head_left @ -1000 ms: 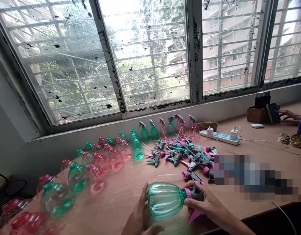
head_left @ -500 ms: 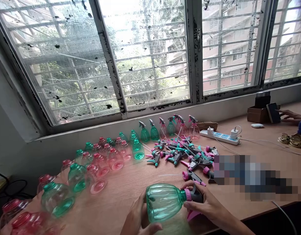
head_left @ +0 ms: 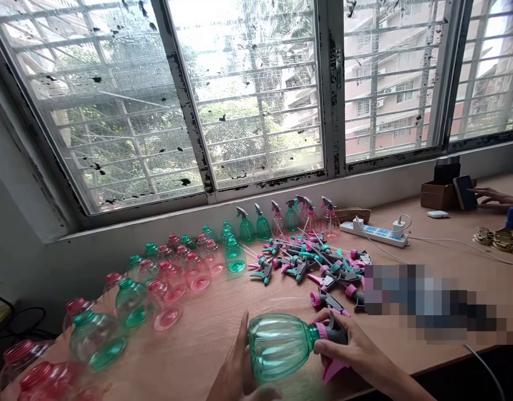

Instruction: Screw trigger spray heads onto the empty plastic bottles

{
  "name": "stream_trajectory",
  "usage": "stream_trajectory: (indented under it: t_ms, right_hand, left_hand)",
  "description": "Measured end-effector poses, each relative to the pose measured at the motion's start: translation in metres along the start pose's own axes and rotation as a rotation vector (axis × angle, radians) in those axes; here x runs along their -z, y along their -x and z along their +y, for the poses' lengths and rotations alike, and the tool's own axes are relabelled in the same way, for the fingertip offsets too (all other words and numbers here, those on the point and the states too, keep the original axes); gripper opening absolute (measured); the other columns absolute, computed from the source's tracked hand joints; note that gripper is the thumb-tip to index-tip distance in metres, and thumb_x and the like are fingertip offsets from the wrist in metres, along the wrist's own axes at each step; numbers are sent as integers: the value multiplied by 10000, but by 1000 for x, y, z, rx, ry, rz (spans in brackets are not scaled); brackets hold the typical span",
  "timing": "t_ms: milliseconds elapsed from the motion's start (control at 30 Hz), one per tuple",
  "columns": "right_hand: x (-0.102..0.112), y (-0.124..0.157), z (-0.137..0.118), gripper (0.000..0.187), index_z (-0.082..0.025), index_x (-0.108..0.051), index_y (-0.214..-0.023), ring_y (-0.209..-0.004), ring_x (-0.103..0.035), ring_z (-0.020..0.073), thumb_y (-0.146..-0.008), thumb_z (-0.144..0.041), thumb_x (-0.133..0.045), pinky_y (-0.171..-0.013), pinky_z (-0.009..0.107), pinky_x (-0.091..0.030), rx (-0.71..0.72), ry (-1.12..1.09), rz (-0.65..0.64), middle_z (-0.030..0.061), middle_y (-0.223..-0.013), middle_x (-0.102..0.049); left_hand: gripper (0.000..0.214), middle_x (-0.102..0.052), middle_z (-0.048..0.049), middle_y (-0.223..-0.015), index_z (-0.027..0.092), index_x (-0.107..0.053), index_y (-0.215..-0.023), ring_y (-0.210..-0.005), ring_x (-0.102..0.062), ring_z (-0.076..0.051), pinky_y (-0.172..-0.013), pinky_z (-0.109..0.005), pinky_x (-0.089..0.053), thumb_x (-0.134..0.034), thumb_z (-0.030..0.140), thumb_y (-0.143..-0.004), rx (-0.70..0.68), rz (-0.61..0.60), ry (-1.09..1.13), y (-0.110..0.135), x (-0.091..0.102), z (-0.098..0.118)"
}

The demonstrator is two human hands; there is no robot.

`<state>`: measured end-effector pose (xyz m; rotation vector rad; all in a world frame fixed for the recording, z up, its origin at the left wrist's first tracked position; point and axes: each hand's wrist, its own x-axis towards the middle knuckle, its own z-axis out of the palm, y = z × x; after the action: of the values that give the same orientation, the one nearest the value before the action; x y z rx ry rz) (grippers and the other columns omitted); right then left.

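A clear green spray bottle (head_left: 281,346) lies on its side in front of me, above the table's near edge. At its base, my left hand (head_left: 242,367) is loosely cupped, index finger stretched out and thumb off the bottle, blurred; its other fingers are hidden. My right hand (head_left: 352,348) is closed around the grey trigger spray head (head_left: 336,336), whose pink collar (head_left: 322,331) sits at the bottle's neck. The pink trigger (head_left: 335,368) points down below that hand. Whether the collar is fully screwed down, I cannot tell.
Several open pink and green bottles (head_left: 170,278) stand to the left. A heap of trigger heads (head_left: 310,259) lies in the middle, with finished spray bottles (head_left: 277,220) behind. A power strip (head_left: 375,233) is at right, near another person's hand (head_left: 492,196) touching a phone (head_left: 465,192).
My left index finger has straightened away from the bottle, and the thumb has dropped off its side. The trigger has swung slightly right; the right hand stays on the spray head.
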<state>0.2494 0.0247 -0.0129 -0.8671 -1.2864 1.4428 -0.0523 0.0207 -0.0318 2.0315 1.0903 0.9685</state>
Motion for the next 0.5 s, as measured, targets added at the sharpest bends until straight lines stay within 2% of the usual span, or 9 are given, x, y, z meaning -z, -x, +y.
stream_trajectory:
  t_ms: [133,200,333,433,500]
  right_hand:
    - [0,0,-1,457,-199,-608,-993,-604,-693,184,-726,-456,-874,-598,280,-509,-4,18,11,-23,-654,-724]
    - [0,0,-2,460,-203,-604,-999,-598,-690,186,-728,-466,-867,-591,288,-504,-2,18,19,-17,-671,-729]
    - [0,-1,-2,469,-204,-597,-1014,-594,-693,179,-733,-467,-864,-586,281,-499,12,-13,37,-19,-676,-732]
    - [0,-2,-1,474,-213,-591,-1014,-605,-700,185,-732,-480,-862,-588,284,-514,9,-46,61,-27,-671,-729]
    - [0,-2,-1,476,-211,-594,-1007,-596,-693,180,-723,-476,-870,-586,278,-510,9,-37,48,-30,-661,-726]
  left_hand:
    - [1052,-412,-156,-1641,240,-230,-1620,-1523,-323,-421,-1249,-543,-267,-794,556,-789,-56,22,-68,0,2,-17]
    - [1059,-403,-147,-1648,255,-186,-1628,-1519,-338,-409,-1238,-538,-301,-782,547,-803,-64,-4,-57,-2,1,-18]
    - [1044,-503,-100,-1591,353,16,-1627,-1472,-449,-355,-1204,-532,-364,-697,540,-889,-26,-35,3,-4,-1,-6]
    - [1129,-537,-110,-1563,345,41,-1624,-1469,-449,-371,-1201,-543,-364,-748,555,-844,-15,-41,3,-4,0,2]
    - [1162,-524,-136,-1569,308,-11,-1634,-1482,-417,-399,-1200,-548,-367,-780,570,-805,-13,-36,6,-4,2,5]
